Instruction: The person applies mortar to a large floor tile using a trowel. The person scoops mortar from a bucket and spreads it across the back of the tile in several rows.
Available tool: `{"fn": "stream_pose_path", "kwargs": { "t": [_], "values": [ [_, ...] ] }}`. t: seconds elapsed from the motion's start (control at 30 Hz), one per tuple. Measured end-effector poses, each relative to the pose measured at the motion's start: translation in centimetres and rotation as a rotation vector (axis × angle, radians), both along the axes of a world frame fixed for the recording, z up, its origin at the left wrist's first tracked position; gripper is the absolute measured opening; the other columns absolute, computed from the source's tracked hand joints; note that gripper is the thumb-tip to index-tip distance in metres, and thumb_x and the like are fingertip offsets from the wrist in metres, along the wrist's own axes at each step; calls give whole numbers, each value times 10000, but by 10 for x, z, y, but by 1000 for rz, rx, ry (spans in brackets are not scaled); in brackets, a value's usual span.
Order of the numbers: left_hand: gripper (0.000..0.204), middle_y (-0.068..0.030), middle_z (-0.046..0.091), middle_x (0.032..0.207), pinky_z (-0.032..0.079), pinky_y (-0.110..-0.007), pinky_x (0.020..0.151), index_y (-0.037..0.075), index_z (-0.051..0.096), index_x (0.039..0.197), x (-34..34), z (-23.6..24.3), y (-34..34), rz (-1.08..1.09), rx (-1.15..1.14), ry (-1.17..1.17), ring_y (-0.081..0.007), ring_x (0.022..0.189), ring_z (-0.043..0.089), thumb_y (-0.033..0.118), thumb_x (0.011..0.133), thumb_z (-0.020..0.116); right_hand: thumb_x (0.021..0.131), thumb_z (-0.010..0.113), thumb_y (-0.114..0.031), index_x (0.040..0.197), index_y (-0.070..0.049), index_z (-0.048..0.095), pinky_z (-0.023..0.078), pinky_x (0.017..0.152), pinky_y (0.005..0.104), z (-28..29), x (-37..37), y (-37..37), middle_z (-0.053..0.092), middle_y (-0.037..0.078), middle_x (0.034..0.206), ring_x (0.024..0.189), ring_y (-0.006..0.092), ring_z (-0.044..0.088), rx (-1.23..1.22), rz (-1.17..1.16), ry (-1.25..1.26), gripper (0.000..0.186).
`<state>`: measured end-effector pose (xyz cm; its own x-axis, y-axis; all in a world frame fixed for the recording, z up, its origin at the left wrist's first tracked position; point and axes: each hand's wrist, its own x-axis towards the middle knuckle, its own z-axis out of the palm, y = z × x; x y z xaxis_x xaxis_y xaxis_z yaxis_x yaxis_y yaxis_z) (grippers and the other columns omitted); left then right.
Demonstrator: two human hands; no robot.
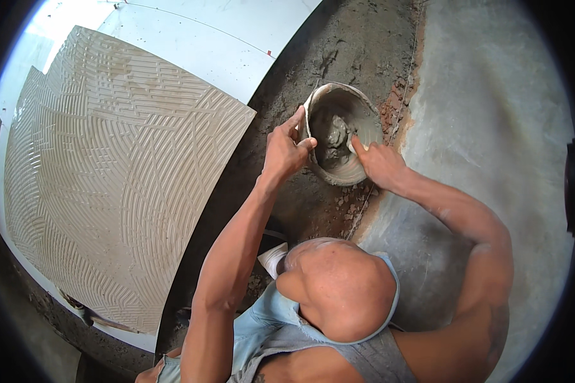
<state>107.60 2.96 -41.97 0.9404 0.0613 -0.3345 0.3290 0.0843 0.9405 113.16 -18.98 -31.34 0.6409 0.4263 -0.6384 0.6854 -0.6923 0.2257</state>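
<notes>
A round, mortar-crusted bucket (366,115) stands tilted in front of me, with its mouth facing up. Wet grey mortar (336,133) lies in a lump inside it. My left hand (287,148) is closed on the bucket's left rim, thumb over the edge and fingers along the outside. My right hand (382,165) reaches over the right rim, closed, with the index finger pointing down toward the mortar. A small pale piece shows at that fingertip; what the hand holds is mostly hidden.
To the left lies a large tile (134,153) covered with ridged, combed adhesive, beside white tiles (198,32). Dark, rough ground (358,32) runs under the bucket, with reddish rubble (396,105) along a string. Smooth grey concrete (485,108) spreads to the right. My bent knee (338,287) is close below.
</notes>
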Motion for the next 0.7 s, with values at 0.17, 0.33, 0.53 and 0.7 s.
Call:
{"fn": "stream_pose_path", "kwargs": {
  "t": [0.17,0.33,0.53,0.7],
  "values": [
    [759,-17,583,742,539,-331,609,136,453,1547,1,5,-4,-17,15,6,-111,654,624,46,862,768,907,572,-68,1538,-67,371,598,624,441,54,-11,-13,654,251,1006,799,363,731,-134,113,-83,663],
    [769,-15,579,747,547,-336,593,142,444,1552,-2,-5,0,-7,9,-3,-118,645,639,39,861,766,892,609,-60,1559,-110,365,595,608,403,90,-4,-7,637,238,1071,801,316,727,-131,189,-183,712],
    [768,-4,553,722,532,-320,585,144,459,1545,0,0,-6,17,-20,-10,-112,643,609,29,852,767,904,594,-83,1427,-46,522,606,647,394,33,43,36,691,199,987,823,311,734,-266,386,-241,529],
    [773,31,462,689,441,-265,598,166,495,1528,-13,13,-4,34,85,1,-86,618,466,14,825,778,914,556,-72,1105,28,599,609,757,455,28,82,35,729,232,964,956,336,739,-316,223,156,221]
  ]
}}
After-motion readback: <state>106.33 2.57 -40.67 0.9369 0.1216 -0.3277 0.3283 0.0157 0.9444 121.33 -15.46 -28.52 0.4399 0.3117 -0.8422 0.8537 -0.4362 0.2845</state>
